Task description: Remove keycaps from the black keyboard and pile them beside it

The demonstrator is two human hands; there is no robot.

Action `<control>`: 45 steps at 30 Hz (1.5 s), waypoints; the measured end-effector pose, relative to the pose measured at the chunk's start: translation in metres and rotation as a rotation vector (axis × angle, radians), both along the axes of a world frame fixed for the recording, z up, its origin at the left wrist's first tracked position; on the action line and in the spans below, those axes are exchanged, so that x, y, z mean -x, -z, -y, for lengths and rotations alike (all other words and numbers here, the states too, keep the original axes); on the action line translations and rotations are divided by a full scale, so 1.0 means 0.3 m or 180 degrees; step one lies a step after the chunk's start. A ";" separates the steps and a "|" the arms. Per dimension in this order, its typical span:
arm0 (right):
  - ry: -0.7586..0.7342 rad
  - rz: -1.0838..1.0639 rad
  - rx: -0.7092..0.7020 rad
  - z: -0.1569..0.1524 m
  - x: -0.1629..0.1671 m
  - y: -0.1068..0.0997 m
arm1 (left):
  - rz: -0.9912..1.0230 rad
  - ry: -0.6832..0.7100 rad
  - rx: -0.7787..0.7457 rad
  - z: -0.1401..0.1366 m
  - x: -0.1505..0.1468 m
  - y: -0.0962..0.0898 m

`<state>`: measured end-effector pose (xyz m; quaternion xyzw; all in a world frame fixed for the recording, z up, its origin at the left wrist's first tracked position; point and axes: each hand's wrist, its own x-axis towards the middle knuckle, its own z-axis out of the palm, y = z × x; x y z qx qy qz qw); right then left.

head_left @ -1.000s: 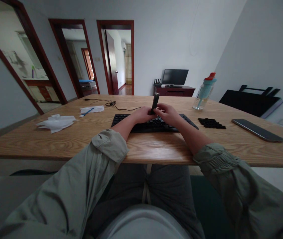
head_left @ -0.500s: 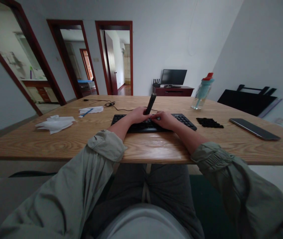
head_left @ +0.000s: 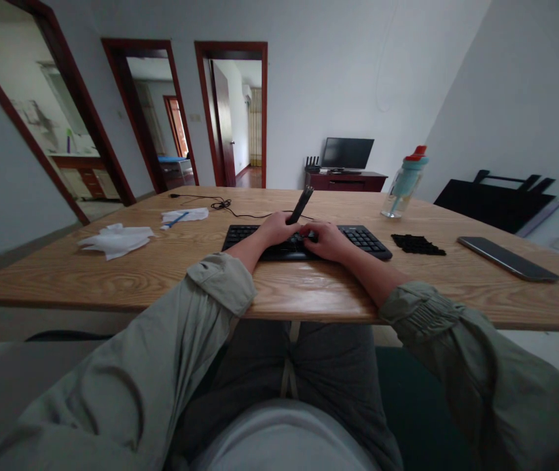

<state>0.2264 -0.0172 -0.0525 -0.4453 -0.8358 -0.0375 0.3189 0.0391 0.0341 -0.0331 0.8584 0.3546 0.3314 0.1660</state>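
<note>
Keyboard (head_left: 289, 250) lies inside table edge (head_left: 316, 316), left hand (head_left: 278, 229) clasping black stick (head_left: 301, 205), right grip (head_left: 327, 241) unclear

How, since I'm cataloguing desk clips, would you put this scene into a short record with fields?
Left hand: holds a slim black object, tilted, top leaning right
Right hand: low over the black keyboard, close beside the left; whether it pinches anything is unclear
Surface: wooden table
Left side: crumpled white tissue; a second white tissue with a thin blue stick
Behind keyboard: black cable
Right side: small black pieces, dark phone-like slab, red-topped bottle
</note>
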 end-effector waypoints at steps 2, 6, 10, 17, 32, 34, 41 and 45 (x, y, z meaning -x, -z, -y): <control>0.0021 0.0089 -0.0011 -0.001 0.000 0.001 | -0.0004 -0.0028 -0.0047 0.000 -0.001 0.001; 0.0039 0.0224 0.0025 -0.001 -0.001 0.001 | 0.0075 0.0006 -0.0028 0.000 0.001 0.003; -0.0003 0.0249 0.0034 -0.001 0.001 -0.001 | 0.0113 0.0047 0.0069 0.002 0.004 0.001; 0.0004 0.0182 0.0002 -0.013 -0.001 0.007 | 0.0169 0.0111 0.0043 0.000 -0.001 0.003; -0.0062 0.0212 0.0067 -0.014 0.004 0.004 | 0.0021 -0.0137 0.0002 0.024 -0.027 -0.012; -0.0071 0.0228 0.0056 -0.015 0.003 0.004 | -0.0067 -0.0279 -0.0112 0.032 -0.040 -0.014; -0.0096 0.0226 0.0042 -0.003 0.003 0.004 | -0.0369 -0.0770 -0.0550 0.033 -0.051 0.002; 0.0021 0.0288 0.0010 0.006 0.003 -0.001 | -0.0361 -0.0671 -0.0605 0.047 -0.049 0.005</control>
